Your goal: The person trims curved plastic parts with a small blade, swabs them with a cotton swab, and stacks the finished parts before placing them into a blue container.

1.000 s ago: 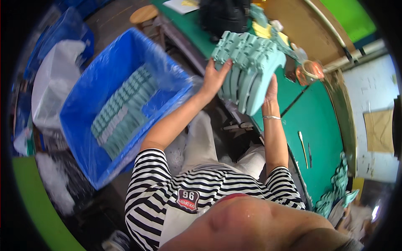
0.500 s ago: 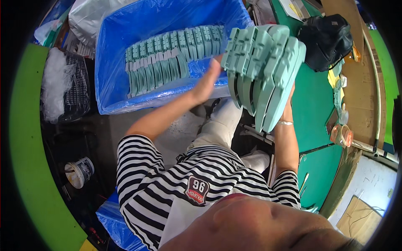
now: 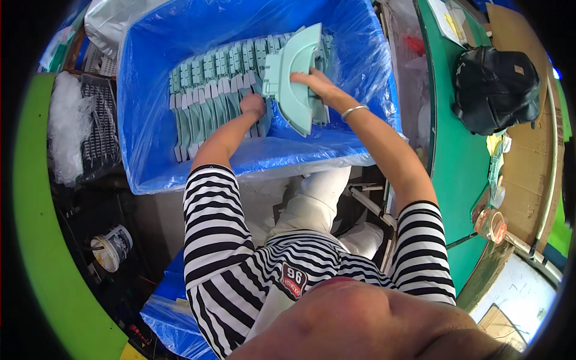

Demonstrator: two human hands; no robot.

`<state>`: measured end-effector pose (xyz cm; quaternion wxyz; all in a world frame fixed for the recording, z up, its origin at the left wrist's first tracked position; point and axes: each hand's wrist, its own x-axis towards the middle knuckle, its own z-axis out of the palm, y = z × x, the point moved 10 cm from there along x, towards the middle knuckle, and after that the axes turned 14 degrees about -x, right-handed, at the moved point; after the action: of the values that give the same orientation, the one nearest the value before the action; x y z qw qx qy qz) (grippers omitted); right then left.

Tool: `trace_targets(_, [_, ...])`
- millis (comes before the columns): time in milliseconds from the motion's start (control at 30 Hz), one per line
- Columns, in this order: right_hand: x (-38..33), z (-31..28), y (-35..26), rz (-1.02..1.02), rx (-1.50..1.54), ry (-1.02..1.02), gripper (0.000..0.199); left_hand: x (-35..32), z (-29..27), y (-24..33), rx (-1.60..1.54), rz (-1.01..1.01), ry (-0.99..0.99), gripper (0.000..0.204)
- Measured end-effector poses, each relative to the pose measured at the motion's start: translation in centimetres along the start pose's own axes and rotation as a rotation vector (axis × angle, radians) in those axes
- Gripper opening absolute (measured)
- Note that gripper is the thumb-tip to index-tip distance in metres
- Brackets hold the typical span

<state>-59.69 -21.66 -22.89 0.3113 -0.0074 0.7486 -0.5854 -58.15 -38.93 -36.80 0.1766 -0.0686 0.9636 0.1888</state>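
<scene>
My right hand (image 3: 317, 84) is closed around a stack of mint-green, half-ring plastic parts (image 3: 288, 90), held tilted over the right side of a blue bin (image 3: 138, 150). The front part hides most of those behind it. Inside the bin stands a long row of matching mint-green parts (image 3: 207, 102), upright and packed side by side, with pale tabs along the nearer set. My left hand (image 3: 252, 105) has its fingers curled at the right end of that nearer set, against the last part; the fingertips are partly hidden.
Clear plastic film lines the bin. A green table (image 3: 450, 180) on the right carries a black backpack (image 3: 498, 90) and an orange tape roll (image 3: 491, 225). On the left are a dark crate (image 3: 99, 123) with clear film and a white bucket (image 3: 113, 247).
Both hands have moved forward to the bin. The right hand has brought the stack left over it and turned it; the left hand has left the stack's side and reached down to the row.
</scene>
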Motion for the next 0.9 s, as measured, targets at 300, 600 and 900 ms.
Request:
trace_targets(300, [2.1,-0.2,7.2,0.512,-0.943,0.255,0.095,1.2,0.7,-2.0,-0.095,-0.177,0.019,0.030])
trace_targets(600, [3.7,2.8,9.2,0.563,-1.041,0.336,0.082,1.6,1.6,-3.3,-0.141,-0.193,-0.017,0.032])
trace_targets(900, [4.2,4.5,11.3,0.662,-0.963,0.404,0.081,1.7,1.1,-2.6,-0.227,-0.167,-0.111,0.030])
